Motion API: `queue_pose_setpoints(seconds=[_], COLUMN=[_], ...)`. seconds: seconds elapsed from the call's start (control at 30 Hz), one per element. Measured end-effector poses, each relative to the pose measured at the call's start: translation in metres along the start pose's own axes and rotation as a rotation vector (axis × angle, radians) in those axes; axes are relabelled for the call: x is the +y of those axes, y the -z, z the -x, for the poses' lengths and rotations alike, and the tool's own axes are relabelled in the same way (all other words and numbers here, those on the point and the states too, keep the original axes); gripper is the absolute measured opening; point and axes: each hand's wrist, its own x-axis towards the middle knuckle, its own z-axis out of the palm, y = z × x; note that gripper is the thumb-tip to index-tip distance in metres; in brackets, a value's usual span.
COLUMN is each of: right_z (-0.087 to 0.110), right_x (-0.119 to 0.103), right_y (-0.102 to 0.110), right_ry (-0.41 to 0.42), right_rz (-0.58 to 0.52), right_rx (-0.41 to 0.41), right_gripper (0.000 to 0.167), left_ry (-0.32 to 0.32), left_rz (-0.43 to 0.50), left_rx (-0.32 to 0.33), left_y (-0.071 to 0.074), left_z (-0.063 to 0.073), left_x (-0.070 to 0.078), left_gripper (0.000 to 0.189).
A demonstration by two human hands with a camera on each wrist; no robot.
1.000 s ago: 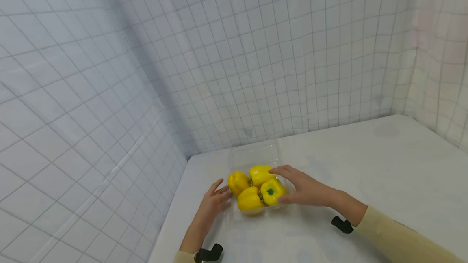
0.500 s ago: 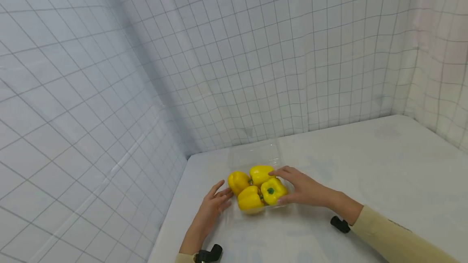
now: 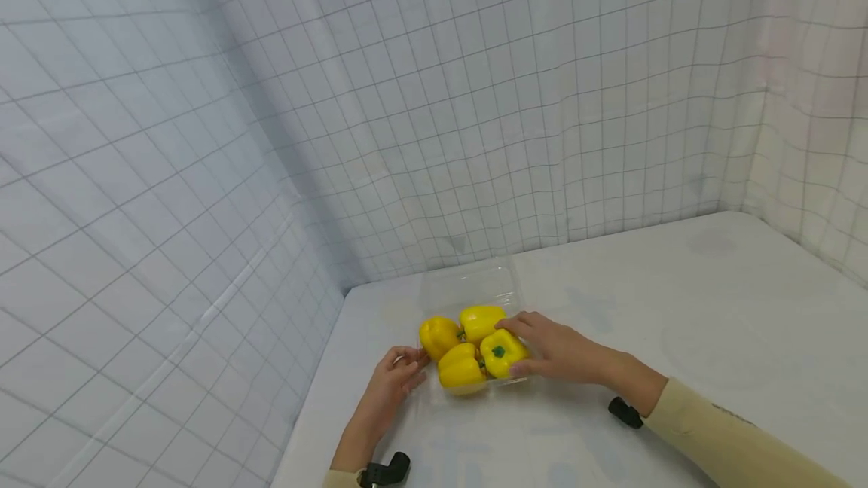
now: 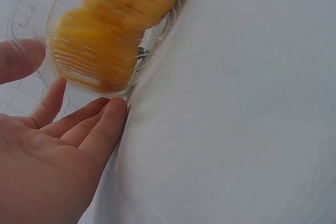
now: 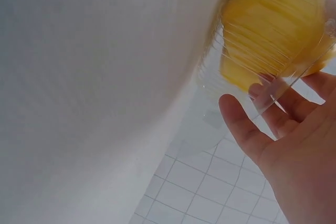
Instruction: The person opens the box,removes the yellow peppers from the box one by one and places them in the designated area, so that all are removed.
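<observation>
A clear plastic clamshell box [image 3: 468, 286] lies on the table with its lid folded back, away from me. Several yellow bell peppers sit in its base, among them a front right pepper [image 3: 503, 353] with its green stem facing up and a left one [image 3: 439, 337]. My left hand [image 3: 389, 385] is at the box's left side; in the left wrist view its fingertips [image 4: 114, 109] touch the ribbed wall low down. From the right, my right hand [image 3: 559, 349] rests around the box's edge, fingers [image 5: 286, 100] spread and slightly bent at the clear rim.
The white table [image 3: 644, 307] extends to the right of the box. A grid-patterned white curtain [image 3: 475, 134] hangs behind the table, and another stretch runs along the left. A black wrist device [image 3: 386, 471] is strapped to the left wrist.
The left hand's raised upper finger has bent in toward the box's side. My right hand has shifted very slightly left; the peppers and box keep their arrangement.
</observation>
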Motion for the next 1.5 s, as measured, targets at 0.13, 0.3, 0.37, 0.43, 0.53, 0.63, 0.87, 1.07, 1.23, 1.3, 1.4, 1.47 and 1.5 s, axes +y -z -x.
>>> queue_pose_setpoints(seconds=[0.13, 0.3, 0.37, 0.43, 0.53, 0.63, 0.87, 1.07, 1.23, 1.3, 1.4, 1.47, 1.5], right_z=[0.001, 0.002, 0.002, 0.001, 0.000, 0.000, 0.000, 0.001, 0.002, 0.002, 0.002, 0.002, 0.002], right_x=[-0.001, -0.001, -0.001, -0.001, -0.002, -0.002, -0.001, -0.004, -0.006, -0.006, -0.006, -0.005, -0.005], right_y=[-0.002, -0.002, -0.002, -0.001, 0.000, 0.001, 0.004, 0.012, 0.018, 0.019, 0.024, 0.028, 0.030], right_ry=[0.003, 0.022, 0.024, 0.019, 0.010, 0.008, 0.015, 0.020, 0.006, 0.008, 0.025, 0.036, 0.039], right_rz=[0.041, 0.011, 0.000, -0.008, -0.031, -0.050, -0.049, -0.097, -0.134, -0.152, -0.175, -0.183, -0.183], right_rx=[-0.021, -0.009, 0.006, 0.021, 0.042, 0.056, 0.095, 0.154, 0.193, 0.209, 0.228, 0.241, 0.248], right_gripper=[0.075, 0.073, 0.072, 0.073, 0.075, 0.076, 0.075, 0.072, 0.069, 0.067, 0.065, 0.064, 0.064], left_ry=[0.002, 0.006, 0.006, 0.002, -0.007, -0.009, -0.012, -0.030, -0.031, -0.030, -0.023, -0.016, -0.009], left_rz=[0.008, 0.021, 0.020, 0.014, 0.013, 0.024, 0.006, 0.008, 0.010, 0.010, 0.012, 0.020, 0.025], left_rx=[-0.003, -0.001, 0.002, 0.001, -0.002, -0.003, -0.003, -0.020, -0.017, -0.016, -0.012, -0.007, -0.003], left_y=[0.001, 0.001, 0.001, 0.001, 0.000, 0.000, -0.001, -0.003, -0.001, 0.000, 0.001, 0.002, 0.002], left_z=[0.001, 0.000, 0.000, 0.000, 0.001, 0.001, -0.001, -0.002, 0.000, 0.000, 0.001, 0.001, 0.001], left_x=[-0.002, -0.004, -0.004, -0.004, -0.003, -0.002, -0.002, -0.002, -0.002, -0.002, -0.002, -0.002, -0.002], left_gripper=[0.019, 0.019, 0.018, 0.017, 0.017, 0.017, 0.019, 0.018, 0.015, 0.014, 0.014, 0.015, 0.015])
